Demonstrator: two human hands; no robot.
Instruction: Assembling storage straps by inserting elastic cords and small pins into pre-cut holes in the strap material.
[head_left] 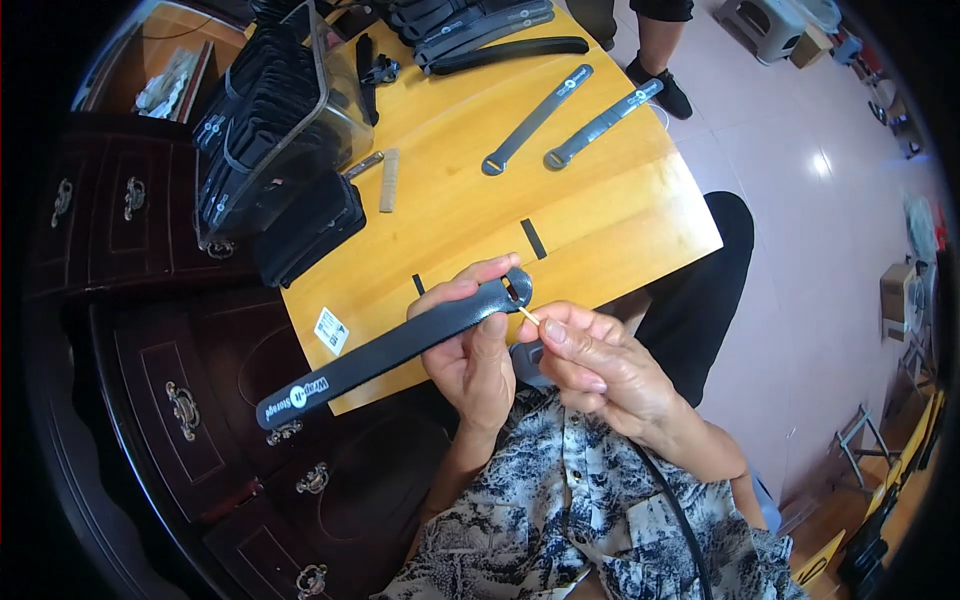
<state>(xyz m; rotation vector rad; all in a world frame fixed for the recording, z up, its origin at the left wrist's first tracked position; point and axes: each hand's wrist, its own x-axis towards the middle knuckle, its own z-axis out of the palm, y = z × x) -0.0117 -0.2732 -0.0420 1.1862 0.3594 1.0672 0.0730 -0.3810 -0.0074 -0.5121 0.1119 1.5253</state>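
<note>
A long black storage strap (390, 350) with white printing lies across my left hand (466, 370), which is closed around it near its rounded, slotted end. Between thumb and fingertips, my right hand (620, 375) pinches a thin pale stick (529, 316). The stick's far tip meets the edge of the strap's rounded end, beside the slot; whether it enters the material I cannot tell. Both hands are over the near edge of the yellow wooden table (620, 230). Two similar dark straps, a left strap (540, 118) and a right strap (605, 122), lie flat farther back.
A clear plastic bin (345, 125) packed with bundled black straps stands at the left, with a black stack (312, 228) before it. More bundled straps (480, 35) lie at the back. A tan strip (389, 180) is on the table. Another person's foot (660, 88) is beyond the table.
</note>
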